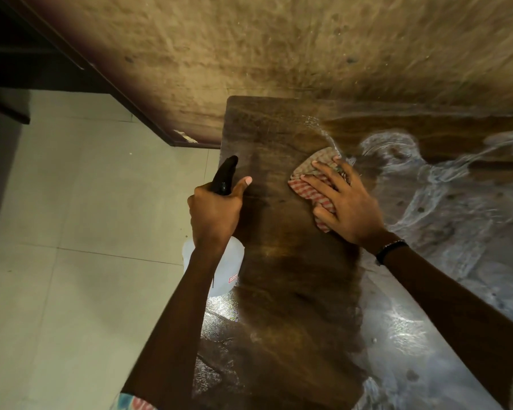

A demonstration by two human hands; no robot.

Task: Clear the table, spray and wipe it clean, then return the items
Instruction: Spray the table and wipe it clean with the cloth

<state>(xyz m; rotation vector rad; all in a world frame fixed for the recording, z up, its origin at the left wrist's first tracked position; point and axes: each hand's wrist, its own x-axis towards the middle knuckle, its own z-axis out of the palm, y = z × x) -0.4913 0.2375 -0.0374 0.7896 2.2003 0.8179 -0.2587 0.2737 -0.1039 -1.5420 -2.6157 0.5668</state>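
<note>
Worktop [293, 276] of dark, grained wood stands against a rough plastered wall [279, 48], bare of items, so the wiping step looks to be in hand. Its right part carries pale, foamy wet streaks [444, 184]; the left part looks duller. The right hand [342, 199] presses flat, fingers spread, on a crumpled red-checked cloth [314, 184] near the far edge. The left hand [216, 208] has its grip curled round the black trigger head of a spray bottle [219, 270], whose translucent white body hangs at the worktop's left edge above the pale floor tiles [71, 202]. To wipe well, keep the palm flat, draw overlapping strokes toward the streaked right side, and refold the soft cloth once damp.
</note>
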